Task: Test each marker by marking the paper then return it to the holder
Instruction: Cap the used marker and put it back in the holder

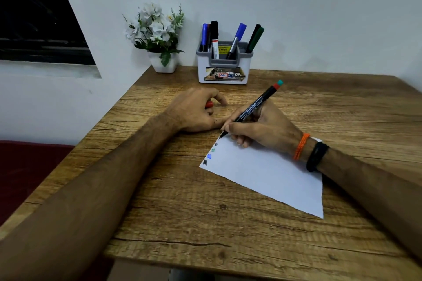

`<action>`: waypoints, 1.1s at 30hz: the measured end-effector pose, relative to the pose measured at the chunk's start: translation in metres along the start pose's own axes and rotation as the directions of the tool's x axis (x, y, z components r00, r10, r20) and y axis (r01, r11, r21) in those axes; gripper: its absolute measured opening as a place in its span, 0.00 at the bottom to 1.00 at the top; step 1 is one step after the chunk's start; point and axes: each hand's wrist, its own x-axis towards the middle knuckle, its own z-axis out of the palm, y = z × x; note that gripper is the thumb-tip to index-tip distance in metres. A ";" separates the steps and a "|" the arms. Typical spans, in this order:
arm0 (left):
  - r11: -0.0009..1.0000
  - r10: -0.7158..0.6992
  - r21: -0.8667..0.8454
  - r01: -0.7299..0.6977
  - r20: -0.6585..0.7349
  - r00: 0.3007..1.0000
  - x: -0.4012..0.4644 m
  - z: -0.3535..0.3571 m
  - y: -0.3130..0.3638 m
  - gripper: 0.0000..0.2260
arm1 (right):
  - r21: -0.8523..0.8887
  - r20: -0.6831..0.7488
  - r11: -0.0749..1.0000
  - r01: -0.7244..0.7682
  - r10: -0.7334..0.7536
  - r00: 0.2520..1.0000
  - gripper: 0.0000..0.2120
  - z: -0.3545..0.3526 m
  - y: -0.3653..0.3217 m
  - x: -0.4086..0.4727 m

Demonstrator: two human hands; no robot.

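Broadly, the wooden bench (228,223) carries a white paper (269,173) under the right hand (262,130), with small ink marks along its left edge. Beyond both hands stand the grey-and-white holder (225,68), filled with markers, and a white flower pot (163,64) to its left. The right fingers (235,131) pinch a black marker (253,107), tip touching the paper's top corner. The left hand (194,112) rests on the bench just beside them, fingers curled round a red cap (209,104).
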 end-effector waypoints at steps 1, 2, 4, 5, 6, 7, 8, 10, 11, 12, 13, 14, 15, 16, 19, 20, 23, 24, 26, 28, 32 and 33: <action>1.000 -0.003 -0.003 0.003 0.003 1.000 0.000 0.000 0.000 0.20 | -0.002 0.004 1.000 0.000 0.000 1.000 0.03 0.000 0.000 0.000; 1.000 -0.004 -0.005 0.004 0.003 1.000 0.000 0.000 0.000 0.20 | -0.006 0.011 1.000 0.001 -0.001 1.000 0.02 0.000 0.000 0.000; 1.000 -0.002 -0.006 0.002 0.000 1.000 0.000 0.000 0.000 0.20 | -0.006 0.013 1.000 -0.004 0.004 1.000 0.02 0.001 0.000 0.001; 1.000 -0.001 -0.008 0.001 -0.001 1.000 0.000 0.001 0.000 0.20 | -0.004 0.005 1.000 -0.009 0.009 1.000 0.02 0.001 0.000 0.001; 1.000 -0.001 -0.010 0.001 -0.001 1.000 0.000 0.001 0.000 0.20 | -0.003 0.000 1.000 -0.013 0.013 1.000 0.02 0.000 0.001 0.001; 1.000 -0.001 -0.009 0.001 -0.001 1.000 -0.001 0.001 0.001 0.20 | -0.003 0.002 1.000 -0.013 0.013 1.000 0.02 0.000 0.001 0.001; 1.000 0.000 -0.007 0.000 0.000 1.000 -0.001 0.001 0.001 0.20 | -0.004 0.009 1.000 -0.012 0.012 1.000 0.03 0.000 0.000 0.001; 1.000 0.002 -0.010 -0.002 -0.002 1.000 -0.001 0.000 0.001 0.20 | -0.002 0.011 1.000 -0.006 0.006 1.000 0.03 0.000 0.000 0.000; 1.000 0.002 -0.011 -0.003 -0.004 1.000 -0.001 0.000 0.001 0.20 | 0.003 0.001 1.000 -0.005 0.005 1.000 0.03 0.000 0.000 0.000; 1.000 0.002 -0.009 -0.002 -0.005 1.000 -0.001 0.000 0.001 0.19 | 0.005 -0.007 1.000 -0.004 0.004 1.000 0.03 0.000 0.000 0.000; 1.000 0.002 -0.007 -0.002 -0.004 1.000 -0.001 0.000 0.001 0.19 | 0.004 -0.008 1.000 -0.003 0.003 1.000 0.03 0.000 0.000 0.000; 1.000 0.002 -0.006 -0.002 -0.003 1.000 -0.001 0.001 0.000 0.19 | 0.004 -0.002 1.000 -0.001 0.001 1.000 0.02 0.000 0.000 0.000; 1.000 0.002 -0.007 -0.002 -0.004 1.000 -0.001 0.001 0.000 0.19 | 0.005 0.004 1.000 -0.001 0.001 1.000 0.02 0.001 -0.001 0.000; 1.000 0.002 -0.008 -0.002 -0.008 1.000 0.000 0.001 0.000 0.20 | 0.006 0.004 1.000 0.000 0.000 1.000 0.02 0.001 -0.001 0.000; 1.000 -0.001 -0.002 0.001 -0.020 1.000 0.000 0.002 -0.002 0.19 | 0.006 -0.015 1.000 0.007 -0.007 1.000 0.03 0.001 -0.002 0.000; 1.000 -0.002 -0.002 0.002 -0.020 1.000 0.000 0.002 -0.002 0.19 | 0.006 -0.010 1.000 0.009 -0.009 1.000 0.03 0.001 -0.002 -0.001; 1.000 -0.006 -0.001 0.006 -0.013 1.000 0.000 0.001 -0.002 0.19 | -0.002 -0.003 1.000 0.015 -0.015 1.000 0.02 0.001 -0.001 0.000; 1.000 -0.007 -0.001 0.007 -0.013 1.000 0.000 0.001 -0.001 0.19 | -0.002 -0.011 1.000 0.015 -0.015 1.000 0.02 0.001 -0.001 0.000; 1.000 -0.010 0.002 0.010 -0.013 1.000 0.000 0.001 -0.001 0.19 | -0.006 -0.011 1.000 0.017 -0.017 1.000 0.03 0.000 -0.001 0.000; 1.000 -0.010 0.010 0.010 -0.015 1.000 0.000 0.002 -0.002 0.20 | -0.009 0.009 1.000 0.024 -0.024 1.000 0.03 0.000 -0.001 0.000; 1.000 -0.014 0.011 0.014 -0.013 1.000 0.000 0.001 -0.003 0.20 | -0.001 -0.021 1.000 0.022 -0.022 1.000 0.03 0.000 0.001 0.002; 1.000 -0.017 0.010 0.017 -0.012 1.000 0.000 0.001 -0.003 0.20 | 0.010 -0.024 1.000 0.021 -0.021 0.999 0.03 0.000 0.001 0.002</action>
